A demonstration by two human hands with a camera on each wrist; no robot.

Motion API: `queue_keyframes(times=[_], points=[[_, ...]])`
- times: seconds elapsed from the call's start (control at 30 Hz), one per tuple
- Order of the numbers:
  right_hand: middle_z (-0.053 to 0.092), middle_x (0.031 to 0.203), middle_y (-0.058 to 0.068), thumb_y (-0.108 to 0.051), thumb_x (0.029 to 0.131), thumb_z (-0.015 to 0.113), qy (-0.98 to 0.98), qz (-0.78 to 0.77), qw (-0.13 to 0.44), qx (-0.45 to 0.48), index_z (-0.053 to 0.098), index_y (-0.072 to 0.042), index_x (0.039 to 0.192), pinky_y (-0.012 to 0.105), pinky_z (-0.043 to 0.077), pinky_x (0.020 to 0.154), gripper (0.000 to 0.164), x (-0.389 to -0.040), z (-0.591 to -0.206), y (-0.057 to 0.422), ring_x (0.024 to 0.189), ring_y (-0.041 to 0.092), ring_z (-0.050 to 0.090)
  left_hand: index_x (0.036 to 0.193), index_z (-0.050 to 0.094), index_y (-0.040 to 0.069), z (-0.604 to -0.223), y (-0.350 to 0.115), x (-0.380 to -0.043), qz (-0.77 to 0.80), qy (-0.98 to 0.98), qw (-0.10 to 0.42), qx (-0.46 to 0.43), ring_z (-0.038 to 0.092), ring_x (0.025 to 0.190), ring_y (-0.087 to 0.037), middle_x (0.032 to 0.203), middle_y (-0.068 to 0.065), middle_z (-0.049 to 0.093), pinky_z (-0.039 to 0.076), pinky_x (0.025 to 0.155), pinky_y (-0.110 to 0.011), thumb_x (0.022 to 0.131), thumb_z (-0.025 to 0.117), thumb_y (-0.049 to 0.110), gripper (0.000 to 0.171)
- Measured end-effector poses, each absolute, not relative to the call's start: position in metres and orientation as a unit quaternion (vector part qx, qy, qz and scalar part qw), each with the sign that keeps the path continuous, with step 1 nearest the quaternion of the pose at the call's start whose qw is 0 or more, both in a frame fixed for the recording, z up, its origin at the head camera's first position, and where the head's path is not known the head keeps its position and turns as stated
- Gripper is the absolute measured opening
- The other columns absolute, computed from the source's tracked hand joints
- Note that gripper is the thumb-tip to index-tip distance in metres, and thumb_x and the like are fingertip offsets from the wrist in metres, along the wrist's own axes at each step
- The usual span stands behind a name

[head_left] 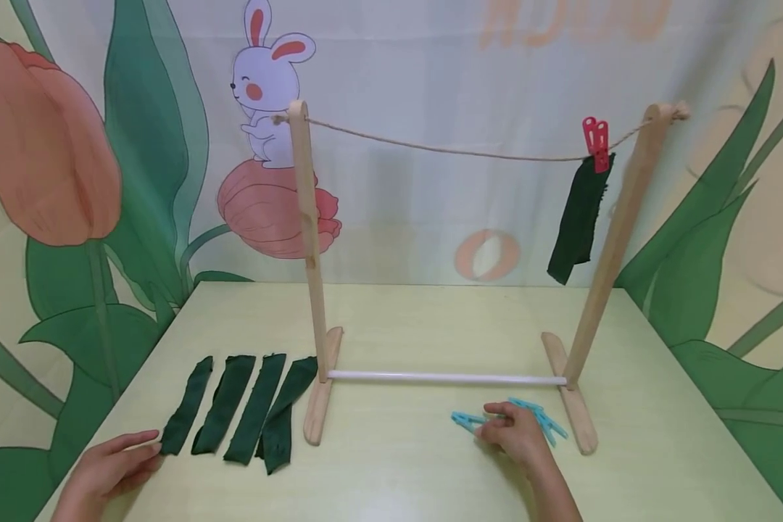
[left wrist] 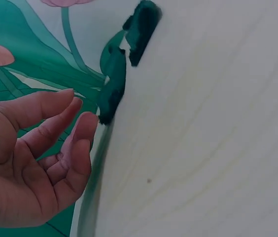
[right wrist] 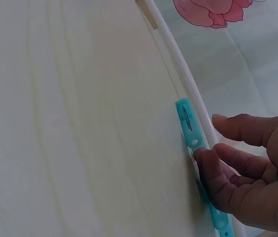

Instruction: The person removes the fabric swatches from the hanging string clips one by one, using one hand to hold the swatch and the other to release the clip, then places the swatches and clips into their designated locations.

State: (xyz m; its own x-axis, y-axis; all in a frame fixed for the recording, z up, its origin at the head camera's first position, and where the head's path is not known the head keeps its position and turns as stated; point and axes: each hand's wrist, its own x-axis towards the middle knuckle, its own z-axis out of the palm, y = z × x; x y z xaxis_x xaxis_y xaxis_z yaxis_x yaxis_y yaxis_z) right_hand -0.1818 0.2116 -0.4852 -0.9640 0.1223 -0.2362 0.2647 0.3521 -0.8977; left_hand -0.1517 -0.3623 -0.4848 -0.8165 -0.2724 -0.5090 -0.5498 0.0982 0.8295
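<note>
In the head view, my left hand (head_left: 112,465) is beside the near end of the leftmost dark green cloth strip (head_left: 188,407). The left wrist view shows that hand (left wrist: 43,153) with its fingers loosely bent and nothing between them. My right hand (head_left: 515,436) is over light blue clothespins (head_left: 540,416) on the table, with one clothespin (head_left: 465,420) poking out to its left. Seen from the right wrist, the fingertips touch a clothespin (right wrist: 190,123), while the thumb stands apart from it. Part of the clothespins is hidden behind the fingers.
A wooden rack with a left post (head_left: 308,239), a right post (head_left: 616,250) and a white bar (head_left: 444,378) stands mid-table. Its rope (head_left: 431,149) carries a green strip (head_left: 577,221) under red clothespins (head_left: 599,145). More green strips (head_left: 227,406) lie by the rack's left foot.
</note>
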Motion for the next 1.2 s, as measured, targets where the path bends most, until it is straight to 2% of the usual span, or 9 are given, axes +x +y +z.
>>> queue_keyframes(times=[0.1, 0.27, 0.37, 0.6, 0.77, 0.9, 1.07, 1.2], points=[[0.062, 0.080, 0.007, -0.005, 0.077, 0.074, 0.820, -0.557, 0.063, 0.118, 0.059, 0.006, 0.116, 0.033, 0.049, 0.060, 0.043, -0.179, -0.484, 0.213, 0.067, 0.019, 0.058, 0.126, 0.047, -0.012, -0.484, -0.354, -0.147, 0.633, 0.719, 0.098, -0.272, 0.064, 0.074, -0.019, 0.085, -0.006, 0.066, 0.053, 0.067, -0.032, 0.089, 0.063, 0.009, 0.045], [0.061, 0.083, 0.008, -0.007, 0.081, 0.070, 0.806, -0.578, 0.058, 0.112, 0.058, 0.006, 0.117, 0.033, 0.050, 0.062, 0.040, -0.173, -0.480, 0.215, 0.071, 0.021, 0.058, 0.122, 0.054, -0.008, -0.485, -0.342, -0.141, 0.666, 0.697, 0.074, -0.257, 0.065, 0.076, -0.017, 0.087, -0.004, 0.066, 0.053, 0.066, -0.031, 0.085, 0.067, 0.009, 0.042], [0.062, 0.085, 0.009, -0.007, 0.082, 0.069, 0.799, -0.590, 0.055, 0.101, 0.058, 0.006, 0.118, 0.034, 0.051, 0.064, 0.040, -0.169, -0.474, 0.217, 0.075, 0.023, 0.059, 0.119, 0.059, -0.002, -0.484, -0.337, -0.138, 0.676, 0.689, 0.070, -0.253, 0.066, 0.077, -0.015, 0.088, -0.002, 0.066, 0.053, 0.067, -0.030, 0.083, 0.070, 0.012, 0.040], [0.063, 0.092, 0.011, -0.011, 0.086, 0.066, 0.790, -0.608, 0.030, 0.073, 0.055, 0.007, 0.121, 0.037, 0.051, 0.072, 0.041, -0.167, -0.460, 0.233, 0.085, 0.027, 0.060, 0.112, 0.065, 0.014, -0.476, -0.319, -0.133, 0.698, 0.677, 0.066, -0.225, 0.066, 0.083, -0.013, 0.092, 0.002, 0.066, 0.052, 0.072, -0.029, 0.086, 0.068, 0.015, 0.025], [0.063, 0.094, 0.010, -0.011, 0.087, 0.066, 0.793, -0.605, 0.017, 0.076, 0.055, 0.007, 0.122, 0.032, 0.050, 0.071, 0.041, -0.169, -0.449, 0.243, 0.082, 0.018, 0.060, 0.121, 0.059, 0.008, -0.472, -0.308, -0.134, 0.679, 0.700, 0.057, -0.214, 0.065, 0.084, -0.013, 0.095, 0.006, 0.064, 0.052, 0.074, -0.029, 0.088, 0.066, 0.017, 0.035], [0.063, 0.095, 0.010, -0.016, 0.087, 0.066, 0.798, -0.600, 0.010, 0.061, 0.053, 0.007, 0.123, 0.031, 0.050, 0.073, 0.044, -0.167, -0.442, 0.250, 0.083, 0.013, 0.060, 0.128, 0.052, 0.002, -0.483, -0.309, -0.140, 0.665, 0.721, 0.046, -0.192, 0.065, 0.086, -0.013, 0.100, 0.004, 0.064, 0.052, 0.074, -0.028, 0.086, 0.069, 0.024, 0.051], [0.061, 0.101, 0.013, -0.020, 0.088, 0.066, 0.798, -0.602, -0.002, 0.041, 0.054, 0.005, 0.123, 0.030, 0.051, 0.075, 0.044, -0.169, -0.435, 0.259, 0.089, 0.016, 0.060, 0.131, 0.050, 0.006, -0.505, -0.314, -0.156, 0.667, 0.722, 0.033, -0.182, 0.065, 0.090, -0.016, 0.105, 0.002, 0.064, 0.051, 0.075, -0.028, 0.077, 0.075, 0.039, 0.069], [0.060, 0.108, 0.015, -0.026, 0.089, 0.065, 0.806, -0.591, -0.005, 0.038, 0.053, 0.004, 0.125, 0.022, 0.049, 0.075, 0.049, -0.171, -0.427, 0.265, 0.090, 0.012, 0.059, 0.132, 0.050, 0.007, -0.503, -0.305, -0.160, 0.670, 0.721, 0.027, -0.175, 0.064, 0.091, -0.015, 0.105, 0.004, 0.064, 0.051, 0.075, -0.027, 0.075, 0.075, 0.043, 0.072]])
